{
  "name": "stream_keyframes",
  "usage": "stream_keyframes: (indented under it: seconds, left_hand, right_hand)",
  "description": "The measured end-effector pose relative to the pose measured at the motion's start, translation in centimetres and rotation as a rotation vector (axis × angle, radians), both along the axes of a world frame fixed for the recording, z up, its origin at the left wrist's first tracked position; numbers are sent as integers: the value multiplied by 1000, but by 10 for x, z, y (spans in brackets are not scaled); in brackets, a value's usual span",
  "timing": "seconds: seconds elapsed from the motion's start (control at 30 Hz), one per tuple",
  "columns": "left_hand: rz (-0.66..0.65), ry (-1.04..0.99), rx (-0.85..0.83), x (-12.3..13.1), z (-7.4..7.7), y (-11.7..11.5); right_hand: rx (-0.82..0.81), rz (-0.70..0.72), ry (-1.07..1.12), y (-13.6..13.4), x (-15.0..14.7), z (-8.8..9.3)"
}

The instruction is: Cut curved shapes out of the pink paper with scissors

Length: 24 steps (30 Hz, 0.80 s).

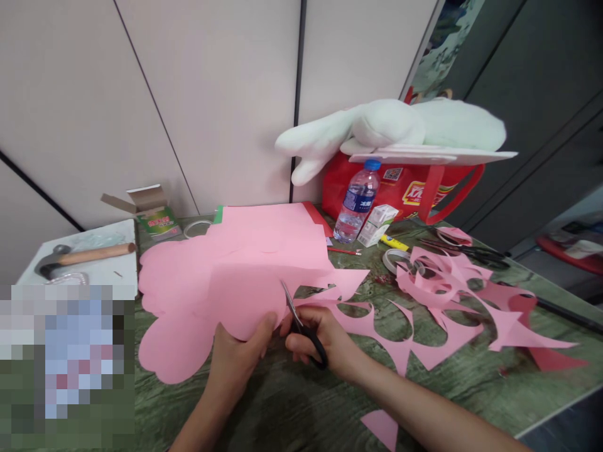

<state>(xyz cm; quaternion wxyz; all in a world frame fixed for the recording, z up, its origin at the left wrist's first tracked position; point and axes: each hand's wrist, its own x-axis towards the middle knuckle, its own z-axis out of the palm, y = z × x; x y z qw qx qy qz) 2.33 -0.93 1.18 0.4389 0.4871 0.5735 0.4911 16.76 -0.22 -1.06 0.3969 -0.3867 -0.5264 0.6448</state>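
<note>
My right hand (315, 339) is closed around the black handles of a pair of scissors (293, 307). The blades reach up and left over a sheet of pink paper (254, 295). My left hand (242, 351) grips the near edge of that sheet, thumb on top, just left of the scissors; its other fingers are partly hidden. Under and left of the sheet lie scalloped pink paper shapes (176, 345). Cut strips of pink scrap (377, 333) trail off to the right, beside my right wrist.
Pink offcuts (443, 282) cover the table's right side, near a tape roll (396, 260). Behind stand a water bottle (357, 204), a small white box (378, 225) and a red bag (409, 188) under a white plush toy (400, 125). A hammer (89, 254) lies at left.
</note>
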Motion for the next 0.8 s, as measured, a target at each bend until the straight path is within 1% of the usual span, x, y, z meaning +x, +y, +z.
stream_keyframes:
  seconds: [0.2, 0.3, 0.4, 0.5, 0.57, 0.7, 0.8]
  left_hand:
    - [13, 28, -1, 0, 1, 0]
    - [12, 64, -14, -2, -2, 1]
    - [-44, 106, -10, -5, -6, 3]
    - [-118, 73, -9, -6, -10, 4]
    - [-92, 48, 1, -4, -10, 3]
    - [5, -11, -22, 1, -7, 0]
    - [23, 5, -53, 4, -3, -2]
  right_hand:
    - [28, 11, 4, 1, 1, -6]
    - [37, 21, 0, 0, 1, -6]
    - [44, 34, -3, -1, 2, -3]
    - [64, 53, 13, -1, 2, -3]
    - [70, 63, 21, -2, 1, -4]
    - [34, 52, 6, -1, 0, -6]
    - [-3, 12, 1, 0, 0, -5]
